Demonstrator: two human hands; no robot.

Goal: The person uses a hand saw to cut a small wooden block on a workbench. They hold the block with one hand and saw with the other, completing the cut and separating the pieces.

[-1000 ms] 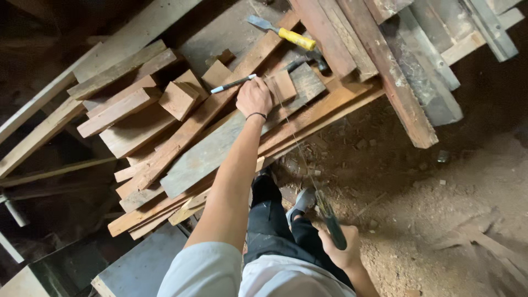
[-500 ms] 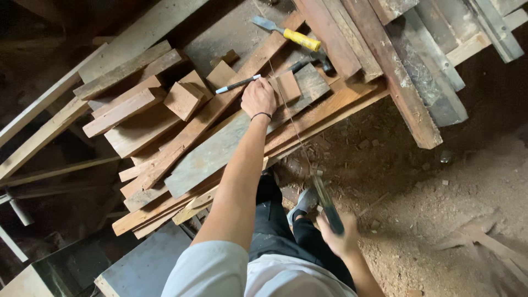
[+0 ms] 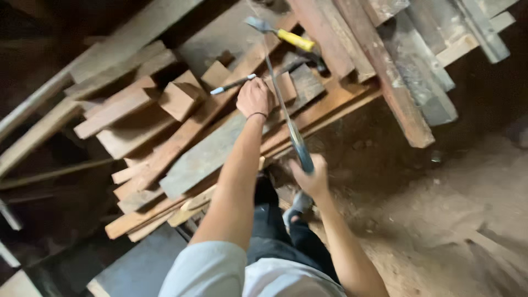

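Fingers of the left hand (image 3: 254, 98) are curled down and pressed onto a small wooden block (image 3: 284, 88) lying on the stack of planks (image 3: 206, 154); whether the block is actually gripped cannot be told. A thin pencil-like tool (image 3: 234, 84) with a pale tip is seen just beside this hand, pointing left, and contact with it cannot be judged. The right hand (image 3: 312, 179) is clenched around the blue handle of a long, thin metal bar (image 3: 283, 104), which is held slanting up across the planks, passing just beside the left hand. A yellow-handled hammer (image 3: 294, 39) is laid on the boards near the bar's upper end. Bare dirt ground (image 3: 440, 220) is seen to the right.
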